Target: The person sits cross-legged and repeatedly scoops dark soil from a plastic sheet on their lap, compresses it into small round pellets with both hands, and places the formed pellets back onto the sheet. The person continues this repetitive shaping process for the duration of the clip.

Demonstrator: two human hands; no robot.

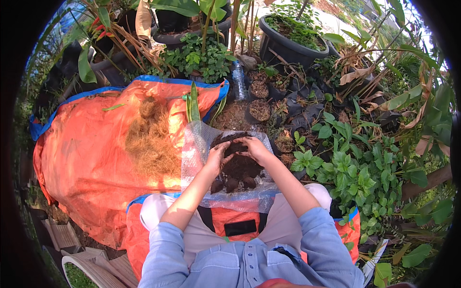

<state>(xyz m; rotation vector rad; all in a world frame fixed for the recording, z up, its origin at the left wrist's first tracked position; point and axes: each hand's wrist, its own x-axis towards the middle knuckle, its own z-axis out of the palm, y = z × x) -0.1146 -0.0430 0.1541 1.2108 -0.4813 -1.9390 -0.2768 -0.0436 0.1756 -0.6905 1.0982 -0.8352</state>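
Observation:
My left hand (217, 157) and my right hand (254, 149) face each other, cupped around a portion of dark soil between them. Below and behind them the loose dark soil (242, 167) lies heaped on a sheet of bubble wrap (193, 163). Several rounded soil lumps sit along the heap's near edge, one of them a middle lump (232, 185). My fingers are smeared with soil, and some fingertips are hard to make out against it. The bubble wrap spreads in front of my lap.
Left of the wrap, coconut fibre (153, 145) lies on an orange tarpaulin (79, 154). Variegated snake plant leaves (193, 104) stand just beyond the wrap. Farther off are a plastic bottle (238, 81) and a large black pot (293, 46). Leafy plants (345, 172) crowd the right. A phone (240, 228) lies between my legs.

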